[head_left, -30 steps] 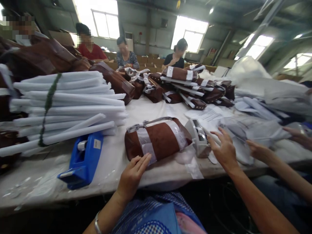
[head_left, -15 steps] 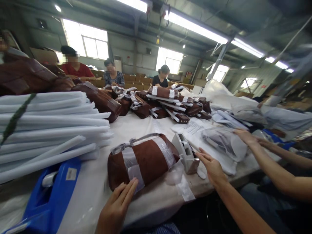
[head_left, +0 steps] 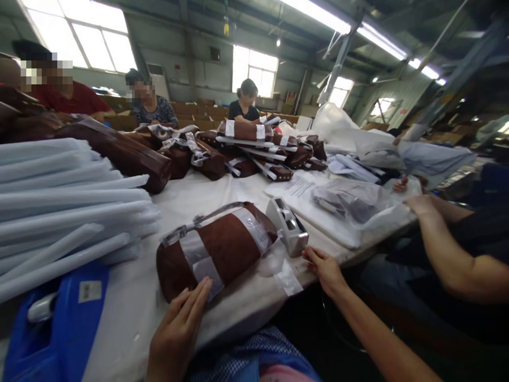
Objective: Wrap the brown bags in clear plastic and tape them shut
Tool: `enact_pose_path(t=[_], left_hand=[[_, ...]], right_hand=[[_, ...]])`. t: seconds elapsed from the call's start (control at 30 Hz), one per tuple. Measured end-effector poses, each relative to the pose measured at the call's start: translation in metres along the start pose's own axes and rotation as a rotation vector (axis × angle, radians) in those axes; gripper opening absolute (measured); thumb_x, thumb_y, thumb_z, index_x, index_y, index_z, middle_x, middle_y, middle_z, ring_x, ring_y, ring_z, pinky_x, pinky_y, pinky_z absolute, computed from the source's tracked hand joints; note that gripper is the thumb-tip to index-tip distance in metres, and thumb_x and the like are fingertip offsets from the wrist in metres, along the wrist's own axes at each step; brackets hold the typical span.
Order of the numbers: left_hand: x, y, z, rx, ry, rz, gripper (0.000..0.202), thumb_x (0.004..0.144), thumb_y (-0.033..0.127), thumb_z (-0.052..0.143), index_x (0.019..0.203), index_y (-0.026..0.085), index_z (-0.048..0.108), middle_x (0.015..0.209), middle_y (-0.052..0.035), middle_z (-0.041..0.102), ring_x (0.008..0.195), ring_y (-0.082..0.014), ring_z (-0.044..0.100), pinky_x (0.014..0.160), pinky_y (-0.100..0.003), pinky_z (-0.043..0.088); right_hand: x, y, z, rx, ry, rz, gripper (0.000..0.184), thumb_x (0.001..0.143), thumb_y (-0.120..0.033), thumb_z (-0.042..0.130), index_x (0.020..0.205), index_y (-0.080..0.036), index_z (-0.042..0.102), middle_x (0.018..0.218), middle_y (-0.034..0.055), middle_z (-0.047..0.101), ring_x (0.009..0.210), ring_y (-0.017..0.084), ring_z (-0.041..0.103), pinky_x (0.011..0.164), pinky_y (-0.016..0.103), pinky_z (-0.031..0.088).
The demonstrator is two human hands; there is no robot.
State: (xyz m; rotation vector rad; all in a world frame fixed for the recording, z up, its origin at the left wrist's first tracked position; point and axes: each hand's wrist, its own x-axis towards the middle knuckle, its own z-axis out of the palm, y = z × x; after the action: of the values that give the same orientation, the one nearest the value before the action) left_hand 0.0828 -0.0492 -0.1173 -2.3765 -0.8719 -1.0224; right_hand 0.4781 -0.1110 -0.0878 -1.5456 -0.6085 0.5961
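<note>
Just ahead, touching my left hand (head_left: 178, 323), fingers together, lies the brown bag (head_left: 229, 246); whether my right hand (head_left: 326, 271) pinches anything, I can't tell.

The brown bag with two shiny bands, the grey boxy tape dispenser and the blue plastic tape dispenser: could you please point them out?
Brown bag (head_left: 226, 243): head view, middle of its side.
Grey tape dispenser (head_left: 283, 230): head view, its side wall.
Blue tape dispenser (head_left: 77, 323): head view, its side wall.
</note>
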Motion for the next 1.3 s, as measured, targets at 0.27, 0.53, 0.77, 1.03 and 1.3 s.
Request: enact_pose_path(t=[0.27, 0.53, 0.77, 1.03, 1.3], left_hand=[[0.002, 0.001, -0.002, -0.024, 0.012, -0.009, 0.062, 0.098, 0.008, 0.052, 0.156, 0.018, 0.035, 0.136, 0.0011, 0.064, 0.106, -0.0224, 0.06, 0.105, -0.034, 0.042], [0.006, 0.004, -0.005, -0.07, 0.023, -0.062, 0.07, 0.094, 0.004, 0.058, 0.157, 0.02, 0.032, 0.133, 0.0011, 0.066, 0.106, -0.0211, 0.06, 0.104, -0.033, 0.045], [0.007, 0.013, -0.005, -0.163, -0.001, -0.213, 0.073, 0.095, 0.003, 0.053, 0.159, 0.022, 0.023, 0.134, 0.0008, 0.065, 0.108, -0.0205, 0.059, 0.103, -0.034, 0.051], [0.001, 0.02, 0.001, -0.195, 0.024, -0.295, 0.07, 0.093, 0.001, 0.057, 0.155, 0.021, 0.032, 0.133, -0.0001, 0.065, 0.11, -0.0188, 0.059, 0.106, -0.034, 0.051], [0.003, 0.018, -0.002, -0.19, 0.04, -0.245, 0.051, 0.098, 0.005, 0.049, 0.147, 0.018, 0.045, 0.133, -0.0017, 0.065, 0.11, -0.0185, 0.06, 0.105, -0.036, 0.053]], right_hand=[[-0.002, -0.024, -0.044, -0.466, -0.109, -0.455, 0.025, 0.078, -0.044, 0.078, 0.091, -0.023, 0.08, 0.096, 0.007, 0.076, 0.094, 0.027, 0.069, 0.091, 0.041, 0.052], [-0.032, -0.103, -0.004, -0.736, -0.79, -1.212, 0.016, 0.093, -0.015, 0.063, 0.106, -0.021, 0.07, 0.091, 0.0044, 0.072, 0.082, 0.016, 0.064, 0.076, 0.029, 0.051], [-0.046, -0.136, 0.118, -0.584, -1.308, -1.247, 0.014, 0.093, -0.029, 0.065, 0.084, -0.018, 0.067, 0.072, 0.0016, 0.063, 0.068, 0.013, 0.057, 0.064, 0.027, 0.041], [-0.05, -0.15, 0.236, -1.102, -1.511, -1.56, 0.016, 0.088, -0.029, 0.065, 0.076, -0.019, 0.068, 0.079, 0.0034, 0.07, 0.074, 0.018, 0.061, 0.06, 0.029, 0.034], [-0.072, -0.168, 0.266, -1.547, -1.429, -1.757, 0.011, 0.084, -0.033, 0.075, 0.085, -0.022, 0.076, 0.08, 0.0062, 0.074, 0.072, 0.021, 0.067, 0.058, 0.03, 0.037]])
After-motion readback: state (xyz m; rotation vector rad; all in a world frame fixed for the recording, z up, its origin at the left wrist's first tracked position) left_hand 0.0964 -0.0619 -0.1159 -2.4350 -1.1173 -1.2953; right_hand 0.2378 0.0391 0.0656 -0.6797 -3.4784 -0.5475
